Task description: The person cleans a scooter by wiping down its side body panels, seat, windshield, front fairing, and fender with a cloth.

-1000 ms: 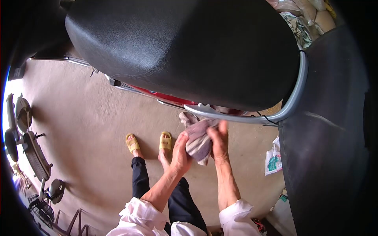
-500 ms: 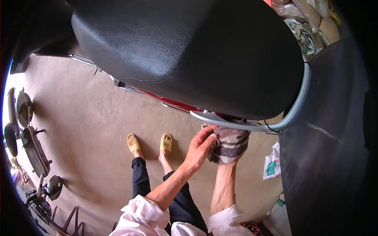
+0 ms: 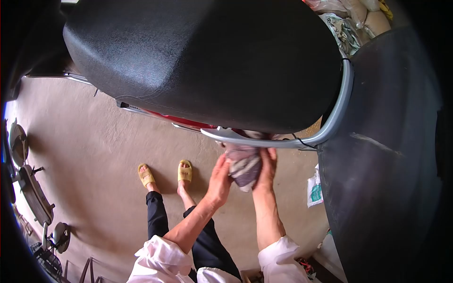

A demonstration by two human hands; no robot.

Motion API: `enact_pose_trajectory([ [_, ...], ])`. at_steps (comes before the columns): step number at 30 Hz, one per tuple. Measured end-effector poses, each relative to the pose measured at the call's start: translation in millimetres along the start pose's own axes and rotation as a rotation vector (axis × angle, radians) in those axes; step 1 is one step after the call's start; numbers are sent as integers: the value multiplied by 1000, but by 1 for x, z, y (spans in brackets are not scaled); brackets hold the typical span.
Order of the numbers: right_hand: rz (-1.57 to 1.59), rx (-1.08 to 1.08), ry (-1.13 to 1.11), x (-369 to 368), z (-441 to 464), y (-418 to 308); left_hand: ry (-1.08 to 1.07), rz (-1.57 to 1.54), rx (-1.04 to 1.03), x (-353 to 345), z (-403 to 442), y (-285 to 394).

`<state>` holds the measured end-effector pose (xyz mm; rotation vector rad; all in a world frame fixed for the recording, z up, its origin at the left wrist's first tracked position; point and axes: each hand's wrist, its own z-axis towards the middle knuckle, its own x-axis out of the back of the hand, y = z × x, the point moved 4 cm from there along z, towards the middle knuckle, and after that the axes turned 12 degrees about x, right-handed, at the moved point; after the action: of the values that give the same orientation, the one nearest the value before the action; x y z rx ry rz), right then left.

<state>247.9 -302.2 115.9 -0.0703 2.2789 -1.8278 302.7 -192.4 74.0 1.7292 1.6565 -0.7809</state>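
A striped cloth (image 3: pixel 245 172) in grey, purple and cream is bunched under the grey grab rail (image 3: pixel 264 142) of a motorbike with a black seat (image 3: pixel 203 80). My left hand (image 3: pixel 219 183) presses its fingers on the cloth's left side. On the other side, my right hand (image 3: pixel 265 173) grips the cloth, its fingers reaching up to the rail and slightly blurred. The cloth's upper end passes behind the rail, where part of it is hidden.
A dark covered surface (image 3: pixel 377 151) stands close at the right. A white and green bag (image 3: pixel 314 189) lies by its foot. Parked scooters or bikes (image 3: pixel 35 193) line the left. Filled sacks (image 3: pixel 361 16) sit at the top right. My feet in yellow slippers (image 3: pixel 185 170) are on the concrete floor.
My right hand has come out from beneath the cloth to its right side. The cloth now hangs longer and narrower. My view has shifted, so the seat and rail appear further left.
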Motion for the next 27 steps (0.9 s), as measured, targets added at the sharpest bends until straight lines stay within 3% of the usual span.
enact_pose_trajectory([
  [1, 72, 51, 42, 6, 6, -13, -22, 111, 18, -9, 0, -4],
  [3, -402, 156, 128, 68, 21, 3, -110, 290, 51, -23, 13, -25],
  [5, 168, -156, 170, 78, 34, 6, -183, 501, 32, -54, 15, -28],
  [8, 208, -341, 246, 61, 26, -11, -122, 696, -2, -42, 29, -41],
  [10, -120, -38, 205, 34, 23, -23, -186, 328, 97, -27, 21, -33],
  [11, -236, 161, 221, 17, 17, -23, -176, 328, 83, -22, 14, -31],
  [12, -157, 173, 125, 5, 10, -22, -117, 206, 30, -13, 5, -28],
  [17, 58, 15, -113, -63, -34, 1, 119, -112, -145, 31, -24, -7],
  [18, 84, -117, -220, -74, -41, 9, 155, -150, -145, 35, -34, 2],
  [23, 79, -252, -156, -101, -75, 7, 193, -246, -274, 26, -86, 45],
  [27, 112, -160, -200, -129, -92, -16, 204, -94, -354, 17, -110, 79],
])
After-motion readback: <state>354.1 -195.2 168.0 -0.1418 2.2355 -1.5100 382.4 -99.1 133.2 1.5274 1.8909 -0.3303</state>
